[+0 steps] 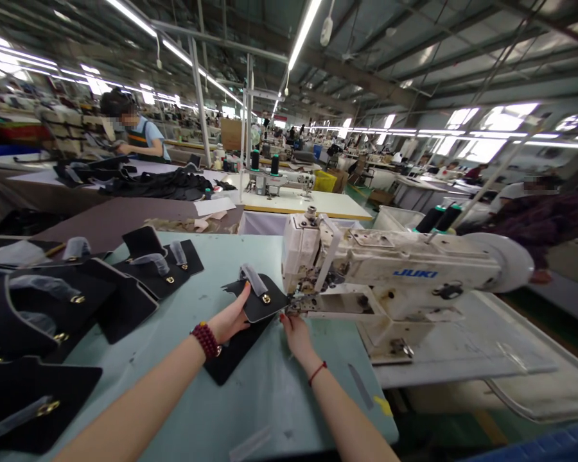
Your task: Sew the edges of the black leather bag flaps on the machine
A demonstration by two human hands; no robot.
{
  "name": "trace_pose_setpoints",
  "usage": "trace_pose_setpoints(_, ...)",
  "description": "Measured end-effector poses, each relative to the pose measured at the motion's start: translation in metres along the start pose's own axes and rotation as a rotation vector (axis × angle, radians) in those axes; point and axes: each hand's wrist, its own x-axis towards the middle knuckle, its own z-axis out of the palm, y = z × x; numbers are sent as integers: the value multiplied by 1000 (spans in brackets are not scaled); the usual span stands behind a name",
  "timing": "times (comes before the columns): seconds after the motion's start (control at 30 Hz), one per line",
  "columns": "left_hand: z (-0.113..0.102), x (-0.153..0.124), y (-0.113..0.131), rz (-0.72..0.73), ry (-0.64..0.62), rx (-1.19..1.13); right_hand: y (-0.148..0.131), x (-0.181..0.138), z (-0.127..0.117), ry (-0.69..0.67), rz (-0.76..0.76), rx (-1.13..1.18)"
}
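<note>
A black panel (264, 310) with a gold clasp and a plastic-wrapped strap lies folded at the end of the sewing machine's arm (337, 304). My left hand (234, 316), with a beaded bracelet at the wrist, grips its left side, thumb on top and fingers beneath. A lower black flap of the piece (231, 359) hangs below that hand onto the light green table. My right hand (296, 335) is closed near the panel's right corner, just under the needle area. Its fingertips are pinched, and what lies between them is too small to make out.
Several similar black pieces (125, 308) with wrapped straps are spread on the table's left. The white JUKI machine (404, 256) fills the right. A thin grey blade-like strip (361, 386) lies near the table's front right. Co-workers (147, 138) are at stations behind.
</note>
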Motion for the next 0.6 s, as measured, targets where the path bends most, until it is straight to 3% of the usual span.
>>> trace_pose_setpoints(0.23,10,-3,-18,160,84,-105,5,-37,-54,97,31,-134)
trace_pose_setpoints(0.33,15,-9,-27,187,125,-132,-12,-48,-61,32,-38,-79)
trace_pose_setpoints(0.47,-3,-31,-37,195,243,46,-48,-47,-38,-97,-44,240)
trace_pose_setpoints(0.53,-25,-44,-41,318,375,239,-57,-48,-17,-113,-89,291)
trace_pose_setpoints(0.6,-52,-53,-45,458,525,490,-60,-54,12,-166,-265,203)
